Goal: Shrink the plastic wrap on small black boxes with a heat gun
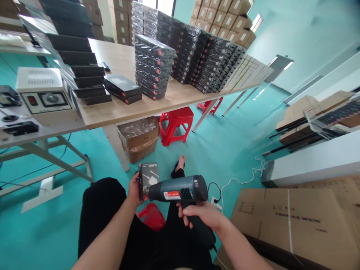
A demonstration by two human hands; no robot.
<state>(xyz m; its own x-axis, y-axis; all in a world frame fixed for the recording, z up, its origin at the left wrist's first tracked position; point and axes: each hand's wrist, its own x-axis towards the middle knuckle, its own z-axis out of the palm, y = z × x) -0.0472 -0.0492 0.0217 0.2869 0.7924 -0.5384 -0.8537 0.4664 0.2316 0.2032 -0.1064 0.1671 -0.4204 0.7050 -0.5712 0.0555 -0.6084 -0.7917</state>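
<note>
My left hand (134,190) grips a small dark product box (150,174) by its left side, its printed face turned up toward me. A picture of a white device and cable shows on that face. Wrapped around the handle of a dark green heat gun (177,188) is my right hand (197,214). The gun's nozzle points left and lies over the lower right part of the box in this view; whether they touch I cannot tell. Both are held above my lap.
A wooden table (123,112) bears stacks of film-wrapped boxes (154,67) and a leaning black stack (75,56). Left stands a white control unit (46,92). Below are a red stool (177,122) and an open carton (140,140). Large cartons (289,225) and a white cord (239,182) lie right.
</note>
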